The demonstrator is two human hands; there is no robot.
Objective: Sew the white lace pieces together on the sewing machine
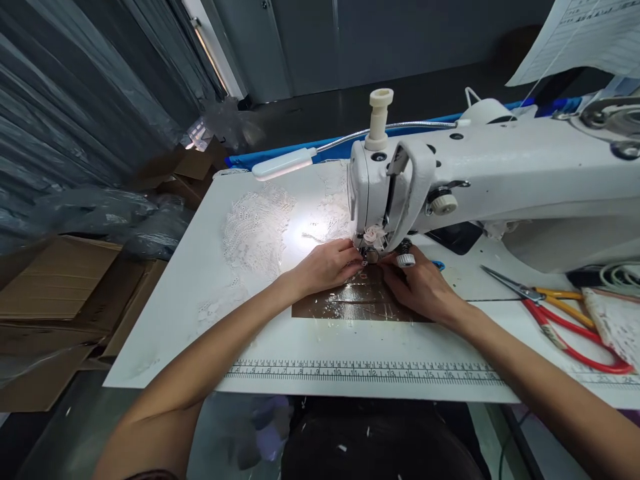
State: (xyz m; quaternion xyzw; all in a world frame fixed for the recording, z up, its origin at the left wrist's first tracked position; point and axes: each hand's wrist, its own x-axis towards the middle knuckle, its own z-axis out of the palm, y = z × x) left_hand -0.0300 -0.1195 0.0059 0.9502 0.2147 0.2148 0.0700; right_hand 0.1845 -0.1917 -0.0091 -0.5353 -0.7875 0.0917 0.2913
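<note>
My left hand (pixel 330 268) is at the left of the presser foot (pixel 370 255) of a white sewing machine (pixel 500 163), thumb and fingers pinched together. What lies between them is too small to make out. My right hand (pixel 423 287) rests on the other side of the needle area, its fingers curled toward the foot and partly covered by the machine head. Under both hands is a brown, shiny plate (pixel 350 308) strewn with thread scraps. White lace (pixel 257 230) is spread to the left, with more lace (pixel 333 207) behind my left hand.
A lit lamp (pixel 284 165) on a bendy neck shines over the lace. Red-handled scissors (pixel 575 333) and orange-handled scissors (pixel 565 303) lie at the right. A ruler strip (pixel 360 372) runs along the table's front edge. Cardboard boxes (pixel 65 293) stand left of the table.
</note>
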